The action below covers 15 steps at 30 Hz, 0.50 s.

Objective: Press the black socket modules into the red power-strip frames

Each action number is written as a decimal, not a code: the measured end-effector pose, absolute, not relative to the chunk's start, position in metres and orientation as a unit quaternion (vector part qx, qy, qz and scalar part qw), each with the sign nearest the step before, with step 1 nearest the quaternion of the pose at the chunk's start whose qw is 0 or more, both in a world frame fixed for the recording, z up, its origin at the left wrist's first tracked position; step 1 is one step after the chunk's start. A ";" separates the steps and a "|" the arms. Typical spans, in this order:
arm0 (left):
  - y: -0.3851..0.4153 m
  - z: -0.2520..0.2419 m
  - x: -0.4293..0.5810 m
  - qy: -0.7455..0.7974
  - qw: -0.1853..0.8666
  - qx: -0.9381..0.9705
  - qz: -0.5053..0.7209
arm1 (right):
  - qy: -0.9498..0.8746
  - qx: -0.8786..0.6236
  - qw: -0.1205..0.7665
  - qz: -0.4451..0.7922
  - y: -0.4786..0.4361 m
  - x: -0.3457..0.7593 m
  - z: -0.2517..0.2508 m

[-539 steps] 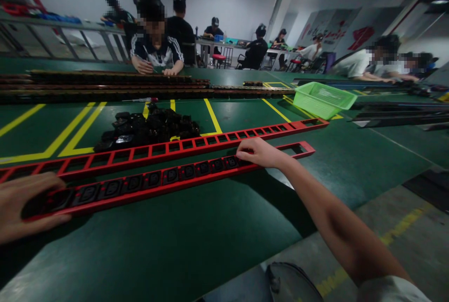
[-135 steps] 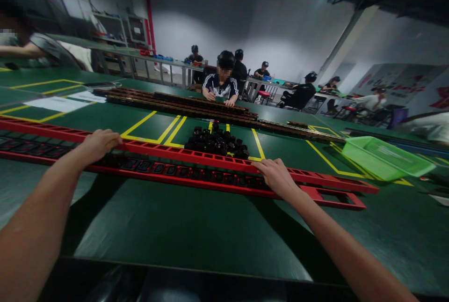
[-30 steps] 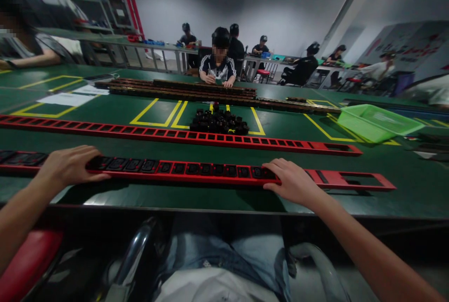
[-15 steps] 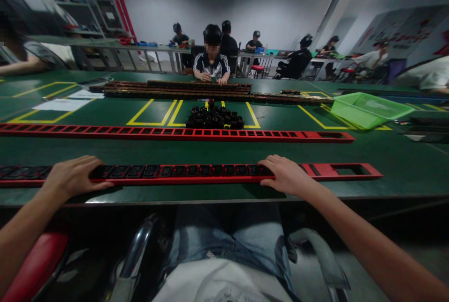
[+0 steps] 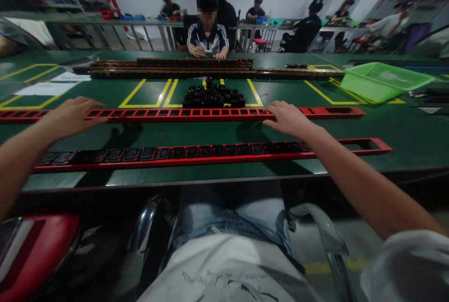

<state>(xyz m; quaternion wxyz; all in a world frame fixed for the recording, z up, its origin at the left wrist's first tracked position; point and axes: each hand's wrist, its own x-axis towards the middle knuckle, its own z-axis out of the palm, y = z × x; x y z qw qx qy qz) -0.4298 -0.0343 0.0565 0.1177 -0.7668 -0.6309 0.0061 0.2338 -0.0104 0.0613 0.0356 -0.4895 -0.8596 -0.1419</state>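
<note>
My left hand [image 5: 75,117] is at the left part of the far red slotted strip [image 5: 196,115], thumb toward the near edge and fingers over the far edge, apart from each other. Likewise, my right hand [image 5: 289,117] is spread over the strip toward its right end. Shadows of both hands fall on the table in front of the strip; whether they touch it is hard to tell. Closer to me lies a second red strip [image 5: 224,154], its slots filled with black sockets [image 5: 191,151]. My forearms cross above it.
A pile of black sockets [image 5: 213,96] sits beyond the far strip. Long dark rails [image 5: 168,69] lie stacked behind it. A green basket [image 5: 382,82] stands at the right, paper sheets [image 5: 45,88] at the left. Across the table a person [image 5: 207,35] sits working.
Both hands have left the near strip with the sockets and moved forward to the far slotted strip. The camera view has tilted down somewhat.
</note>
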 end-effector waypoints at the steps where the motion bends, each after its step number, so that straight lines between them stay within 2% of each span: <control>1: -0.020 0.054 -0.432 -0.624 0.111 -0.773 0.028 | -0.854 -0.498 0.018 -0.151 0.000 0.235 0.059; 4: 0.009 0.036 -0.442 -0.580 0.060 -0.809 0.080 | -0.846 -0.509 -0.035 -0.156 0.019 0.239 0.052; 8: 0.020 0.015 -0.456 -0.572 0.077 -0.815 0.056 | -0.853 -0.488 -0.063 -0.175 0.027 0.244 0.047; 15: 0.011 0.026 -0.446 -0.598 0.051 -0.796 0.071 | -0.865 -0.466 -0.075 -0.170 0.034 0.247 0.046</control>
